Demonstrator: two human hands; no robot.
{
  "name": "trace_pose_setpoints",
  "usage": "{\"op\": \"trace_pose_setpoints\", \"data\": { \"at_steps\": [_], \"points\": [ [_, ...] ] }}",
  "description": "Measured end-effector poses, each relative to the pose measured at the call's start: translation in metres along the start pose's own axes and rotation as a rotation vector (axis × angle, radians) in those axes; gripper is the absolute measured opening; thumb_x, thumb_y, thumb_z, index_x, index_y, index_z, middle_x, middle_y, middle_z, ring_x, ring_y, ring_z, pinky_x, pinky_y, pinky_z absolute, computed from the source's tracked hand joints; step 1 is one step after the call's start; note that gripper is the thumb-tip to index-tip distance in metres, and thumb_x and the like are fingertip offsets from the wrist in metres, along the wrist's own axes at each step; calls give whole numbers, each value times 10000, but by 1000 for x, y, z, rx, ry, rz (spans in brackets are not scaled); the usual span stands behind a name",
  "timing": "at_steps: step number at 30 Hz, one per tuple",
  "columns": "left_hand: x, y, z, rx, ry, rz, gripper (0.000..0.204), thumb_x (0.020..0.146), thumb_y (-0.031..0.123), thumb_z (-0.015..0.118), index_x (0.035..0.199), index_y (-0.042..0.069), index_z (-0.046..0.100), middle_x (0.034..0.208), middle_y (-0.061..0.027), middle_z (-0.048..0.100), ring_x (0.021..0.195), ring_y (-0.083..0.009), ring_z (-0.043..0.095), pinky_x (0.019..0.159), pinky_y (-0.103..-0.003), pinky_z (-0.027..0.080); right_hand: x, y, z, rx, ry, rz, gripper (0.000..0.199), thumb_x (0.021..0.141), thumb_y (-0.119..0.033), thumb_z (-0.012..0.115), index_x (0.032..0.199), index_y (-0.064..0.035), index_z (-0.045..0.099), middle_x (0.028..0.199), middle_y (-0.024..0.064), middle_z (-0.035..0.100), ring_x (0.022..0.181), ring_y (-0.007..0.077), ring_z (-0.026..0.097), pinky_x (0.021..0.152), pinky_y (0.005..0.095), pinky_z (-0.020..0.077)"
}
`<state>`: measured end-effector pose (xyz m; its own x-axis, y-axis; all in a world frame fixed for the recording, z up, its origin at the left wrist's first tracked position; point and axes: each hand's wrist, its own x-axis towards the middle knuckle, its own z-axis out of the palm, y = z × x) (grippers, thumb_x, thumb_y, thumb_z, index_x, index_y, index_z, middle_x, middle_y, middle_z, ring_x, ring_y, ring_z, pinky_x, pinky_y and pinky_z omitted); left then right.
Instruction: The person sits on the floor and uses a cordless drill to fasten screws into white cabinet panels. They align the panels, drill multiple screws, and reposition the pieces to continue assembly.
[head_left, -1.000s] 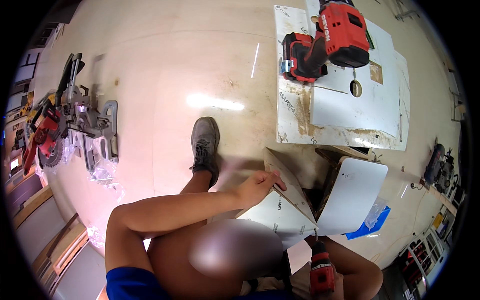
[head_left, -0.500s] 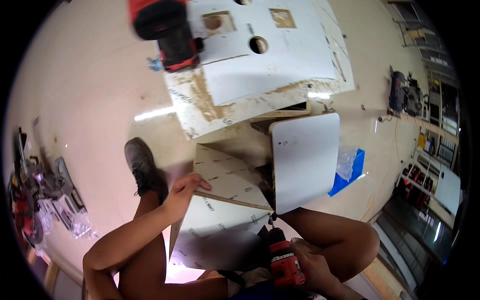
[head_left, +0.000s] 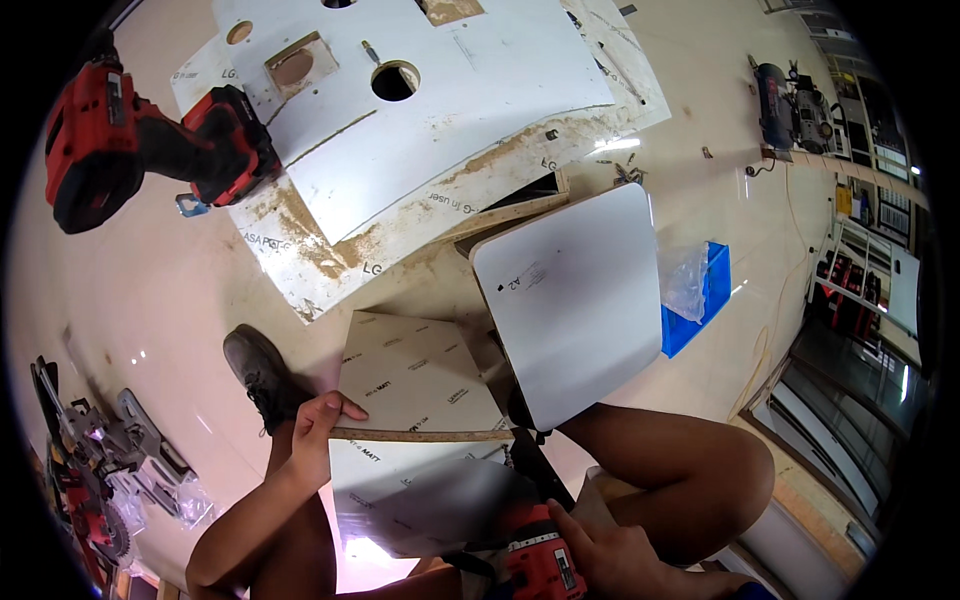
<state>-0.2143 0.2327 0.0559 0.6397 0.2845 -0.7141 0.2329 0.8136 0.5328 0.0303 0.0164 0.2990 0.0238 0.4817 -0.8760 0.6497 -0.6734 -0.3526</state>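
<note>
My left hand [head_left: 318, 425] grips the near edge of a flat wooden panel [head_left: 415, 375] that stands tilted between my legs on the floor. A second white panel with rounded corners [head_left: 575, 300] stands upright against it on the right, forming a corner. My right hand [head_left: 600, 550] holds a red cordless drill [head_left: 540, 565] low at the bottom, close to my right knee. A grey-white sheet [head_left: 420, 500] lies under the panels near my lap.
Large white boards with round holes and sawdust [head_left: 430, 120] lie ahead on the floor. A red power tool [head_left: 150, 150] rests at upper left. A mitre saw [head_left: 90, 470] stands far left, my shoe [head_left: 262, 372] beside the panel. A blue tray with a plastic bag [head_left: 695, 295] lies on the right.
The view has swung toward the right and closer. My left hand has slid down to the panel's near edge. The drill in my right hand stays low by my knee.
</note>
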Motion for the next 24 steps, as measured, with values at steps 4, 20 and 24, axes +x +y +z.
{"op": "trace_pose_setpoints", "data": {
  "at_steps": [4,20,24],
  "points": [
    [0,-7,-5,-14,24,45,435,1089,342,495,910,-7,683,880,-63,694,792,-125,643,757,-268,520,1,2,-3,68,-85,25,1110,715,-366,844,1588,-30,247,1138,299,628,866,446,686,661,500,575],
    [-1,-10,-2,-66,-24,10,398,1112,271,445,937,13,692,884,-27,685,811,-73,600,783,-246,490,5,-17,-19,175,-54,80,1094,636,-321,899,1527,-57,322,1103,268,670,830,454,688,728,512,572],
    [0,-13,-1,-34,-33,34,396,1115,260,439,943,8,692,913,-28,692,852,-75,592,817,-247,479,5,-19,-19,261,-11,93,1037,627,-267,887,1495,-43,367,1054,248,697,866,455,691,769,490,573]
  ]
}}
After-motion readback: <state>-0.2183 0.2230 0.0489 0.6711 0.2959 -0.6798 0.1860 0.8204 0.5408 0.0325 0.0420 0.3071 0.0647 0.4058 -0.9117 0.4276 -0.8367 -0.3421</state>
